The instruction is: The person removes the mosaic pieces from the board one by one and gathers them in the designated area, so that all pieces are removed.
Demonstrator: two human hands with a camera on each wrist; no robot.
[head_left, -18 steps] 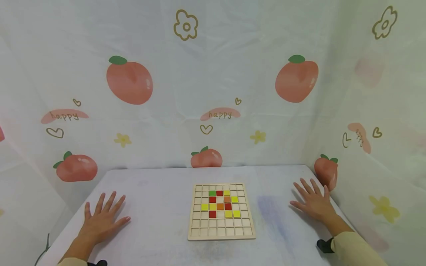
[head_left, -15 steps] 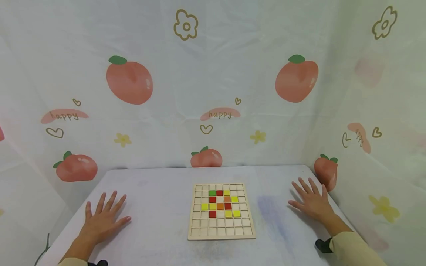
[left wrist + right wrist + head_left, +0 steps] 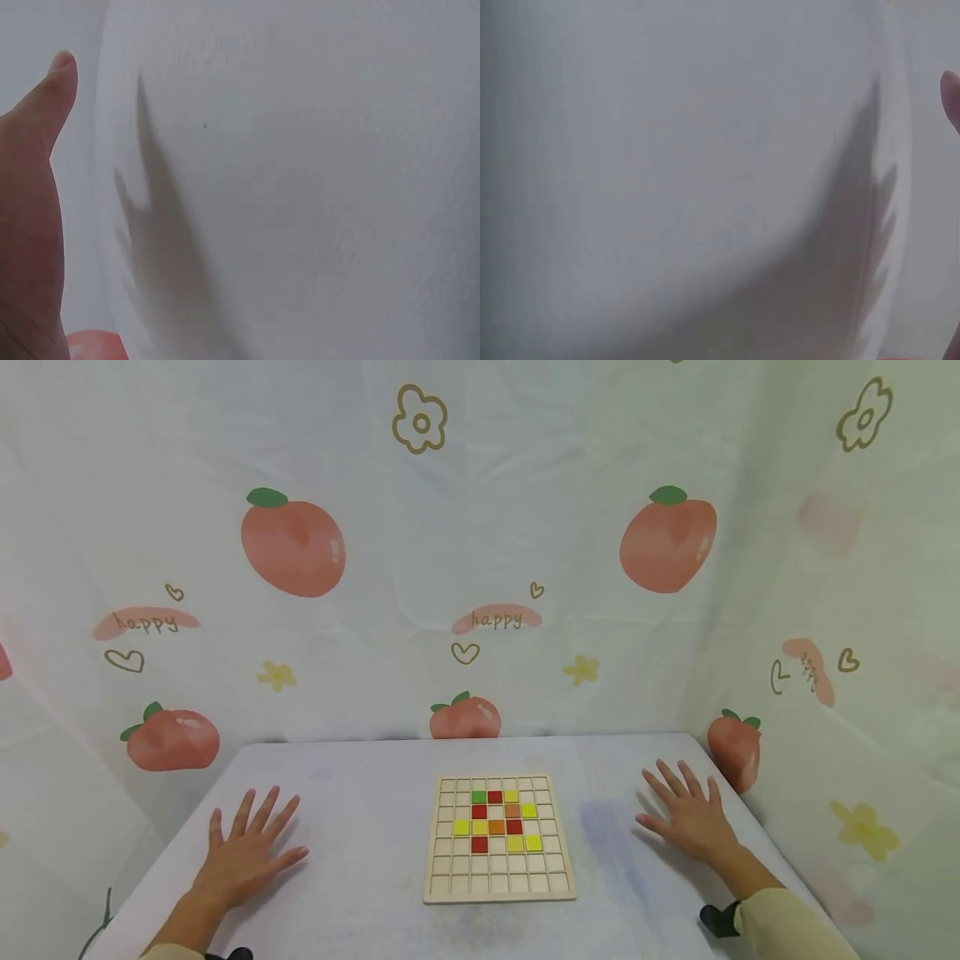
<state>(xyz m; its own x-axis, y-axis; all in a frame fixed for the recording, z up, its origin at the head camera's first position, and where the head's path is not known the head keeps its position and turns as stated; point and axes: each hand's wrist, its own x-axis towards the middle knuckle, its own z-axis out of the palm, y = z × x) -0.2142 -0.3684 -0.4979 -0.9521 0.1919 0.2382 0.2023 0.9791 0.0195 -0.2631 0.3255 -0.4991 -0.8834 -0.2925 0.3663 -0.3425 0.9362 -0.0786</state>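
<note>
A square wooden grid board (image 3: 498, 885) lies flat on the white table between the two hands. Colored square tiles sit in its cells: a green tile (image 3: 478, 797), several red, yellow and orange ones. To the left of the board, my left hand (image 3: 242, 858) is spread palm down with straight fingers, holding nothing. On the other side, my right hand (image 3: 693, 822) is spread the same way, apart from the board. In the left wrist view the thumb (image 3: 45, 97) shows, with a hand shadow on the white surface. Only a thumb tip (image 3: 951, 94) shows clearly in the right wrist view.
The white table (image 3: 352, 852) carries a bluish stain right of the board. White cloth walls (image 3: 465, 527) printed with peaches and flowers stand behind and at both sides. A dark cord (image 3: 101, 922) runs at the lower left.
Both hands have moved inward toward the board, the left to the right and the right to the left. Their fingers stay spread. The board and tiles have not moved.
</note>
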